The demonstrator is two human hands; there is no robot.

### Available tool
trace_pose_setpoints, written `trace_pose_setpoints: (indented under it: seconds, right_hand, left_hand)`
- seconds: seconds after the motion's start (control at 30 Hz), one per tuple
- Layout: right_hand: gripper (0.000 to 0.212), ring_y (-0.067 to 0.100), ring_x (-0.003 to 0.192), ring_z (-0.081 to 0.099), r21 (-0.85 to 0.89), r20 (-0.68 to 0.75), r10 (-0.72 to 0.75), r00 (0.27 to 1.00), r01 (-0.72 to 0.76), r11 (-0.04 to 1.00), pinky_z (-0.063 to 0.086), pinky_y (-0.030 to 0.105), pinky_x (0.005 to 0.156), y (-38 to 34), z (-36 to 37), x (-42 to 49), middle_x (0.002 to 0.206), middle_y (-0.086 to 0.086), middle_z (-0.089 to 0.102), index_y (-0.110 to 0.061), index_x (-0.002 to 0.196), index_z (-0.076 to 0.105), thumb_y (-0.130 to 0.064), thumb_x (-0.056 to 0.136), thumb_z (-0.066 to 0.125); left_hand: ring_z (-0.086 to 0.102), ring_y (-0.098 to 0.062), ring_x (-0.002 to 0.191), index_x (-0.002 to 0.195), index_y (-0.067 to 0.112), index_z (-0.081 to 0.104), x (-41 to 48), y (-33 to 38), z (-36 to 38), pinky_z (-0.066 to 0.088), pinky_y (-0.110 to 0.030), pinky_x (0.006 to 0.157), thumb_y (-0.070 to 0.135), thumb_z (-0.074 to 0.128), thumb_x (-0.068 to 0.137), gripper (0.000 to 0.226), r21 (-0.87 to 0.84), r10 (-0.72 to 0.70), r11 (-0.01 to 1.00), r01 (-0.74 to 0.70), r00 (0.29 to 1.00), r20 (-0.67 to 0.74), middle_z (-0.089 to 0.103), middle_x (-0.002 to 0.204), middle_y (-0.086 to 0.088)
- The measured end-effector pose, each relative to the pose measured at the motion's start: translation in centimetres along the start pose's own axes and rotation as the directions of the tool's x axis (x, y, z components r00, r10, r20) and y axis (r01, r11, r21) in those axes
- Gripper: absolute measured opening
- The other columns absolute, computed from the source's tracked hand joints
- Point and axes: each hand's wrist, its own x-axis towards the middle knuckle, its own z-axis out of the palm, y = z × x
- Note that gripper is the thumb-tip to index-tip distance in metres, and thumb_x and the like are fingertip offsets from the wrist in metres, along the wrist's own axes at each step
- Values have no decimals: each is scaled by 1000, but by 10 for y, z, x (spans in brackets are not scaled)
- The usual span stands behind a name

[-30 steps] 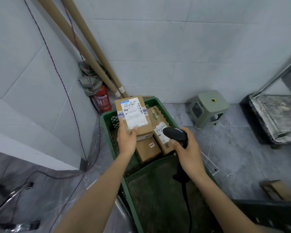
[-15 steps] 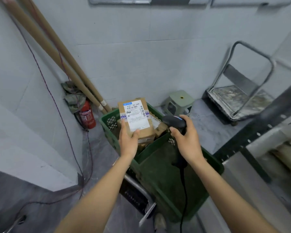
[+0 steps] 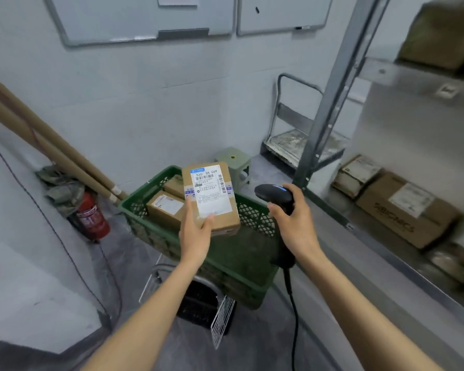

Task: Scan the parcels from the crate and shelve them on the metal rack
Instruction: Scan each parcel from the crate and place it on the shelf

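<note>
Left hand [image 3: 196, 234]: holds a parcel [image 3: 212, 199] from below, label up, thumb on the label, above the crate [image 3: 198, 236].
Right hand [image 3: 295, 223]: curled round the scanner [image 3: 273, 196], just right of the parcel.
Crate: green, two more boxes [image 3: 169, 207] inside.
Rack [image 3: 402, 162]: at right, boxes on its lower shelf.

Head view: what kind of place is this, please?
Probably a parcel storeroom or courier depot: a green crate holds labelled parcels, a metal rack carries more boxes, and the right hand grips a barcode scanner.
</note>
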Motion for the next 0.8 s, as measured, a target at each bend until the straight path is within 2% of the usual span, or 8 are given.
trace_pose_setpoints:
  seconds: [0.07, 0.17, 0.23, 0.33, 0.43, 0.57, 0.7, 0.8]
  right_hand:
    - [39, -8, 84, 58, 6, -39, 22, 999, -22, 1000, 43, 6, 60, 2, -23, -13, 93, -31, 58, -53, 110, 42, -23, 92, 60]
    - [39, 3, 91, 59, 4, -110, 42, 993, -42, 999, 42, 8, 65, 9, -62, -35, 109, -17, 58, -34, 127, 45, -22, 93, 60]
    - [42, 9, 94, 59, 7, -158, 49, 986, -48, 999, 45, 14, 70, 11, -91, -52, 111, -10, 59, -28, 131, 45, -20, 92, 60]
    - [39, 4, 96, 58, 9, -228, 37, 973, -36, 999, 45, 20, 77, 12, -137, -84, 104, -23, 57, -35, 123, 46, -19, 91, 61]
    - [42, 6, 97, 58, 16, -278, 44, 960, -42, 999, 46, 24, 81, 16, -186, -120, 109, -16, 60, -32, 127, 47, -19, 90, 62]
    - [41, 13, 95, 62, 18, -344, 42, 938, -38, 999, 50, 29, 83, 19, -249, -169, 105, -18, 60, -35, 123, 48, -18, 89, 63]
    - [43, 21, 100, 63, 18, -417, 68, 906, -67, 998, 51, 42, 92, 24, -301, -215, 111, -6, 63, -31, 126, 48, -16, 89, 63]
    - [42, 27, 99, 63, 11, -478, 86, 874, -92, 996, 49, 50, 92, 27, -330, -244, 110, 2, 66, -30, 126, 49, -16, 89, 63]
  left_hand:
    - [37, -20, 137, 153, 36, 10, -15, 10, 13, 33, -45, 111, 32, 57, 94, 75, -17, 24, 1000, -23, 999, 34, 37, 151, 8]
    - [38, -22, 136, 152, 38, 10, -46, 30, 38, 32, -41, 109, 34, 57, 94, 74, -21, 58, 998, -57, 995, 76, 38, 151, 8]
    - [36, -20, 137, 151, 39, 11, -70, 45, 56, 31, -39, 108, 35, 57, 94, 73, -36, 112, 993, -109, 988, 109, 35, 152, 10]
    - [36, -16, 137, 151, 40, 13, -110, 65, 84, 32, -42, 112, 35, 58, 93, 74, -104, 172, 982, -155, 968, 180, 37, 151, 11]
    - [35, -15, 138, 151, 41, 14, -158, 80, 113, 30, -44, 114, 37, 60, 92, 75, -134, 184, 979, -157, 958, 222, 36, 151, 11]
    - [32, -18, 140, 152, 39, 13, -225, 95, 150, 28, -42, 115, 35, 60, 92, 76, -126, 217, 974, -189, 938, 271, 33, 154, 8]
    - [34, -18, 139, 152, 35, 16, -284, 107, 183, 30, -43, 114, 33, 62, 91, 75, -159, 247, 966, -203, 908, 340, 34, 153, 5]
    - [33, -18, 140, 152, 33, 17, -320, 116, 203, 30, -40, 113, 35, 62, 91, 76, -199, 255, 962, -186, 872, 418, 35, 153, 4]
